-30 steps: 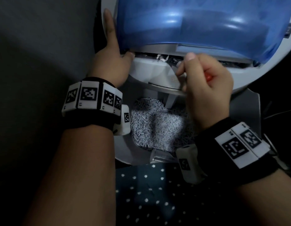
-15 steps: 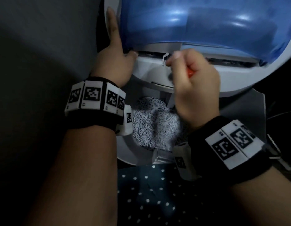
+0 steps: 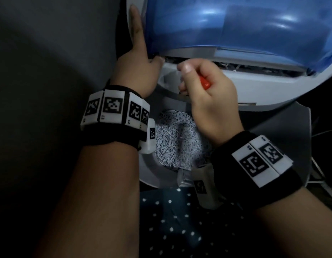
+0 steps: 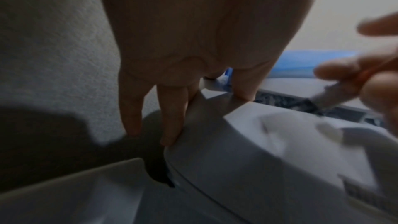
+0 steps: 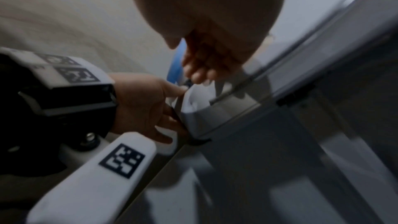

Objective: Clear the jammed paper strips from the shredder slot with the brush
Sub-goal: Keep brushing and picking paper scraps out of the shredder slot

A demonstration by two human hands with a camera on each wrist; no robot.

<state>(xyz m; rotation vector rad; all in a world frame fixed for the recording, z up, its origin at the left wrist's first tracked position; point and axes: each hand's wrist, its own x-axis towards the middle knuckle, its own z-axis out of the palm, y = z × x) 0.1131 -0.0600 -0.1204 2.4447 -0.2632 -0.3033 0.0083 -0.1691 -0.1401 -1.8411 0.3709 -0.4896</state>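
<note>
Gripping brush in right hand, fingers curled round its orange handle; bristle end at left part of shredder slot, seen from left wrist view. Left hand flat, fingers straight, pressing left edge of shredder, thumb at slot corner. Paper strips lodged along slot. Shredded paper piled in bin below.
</note>
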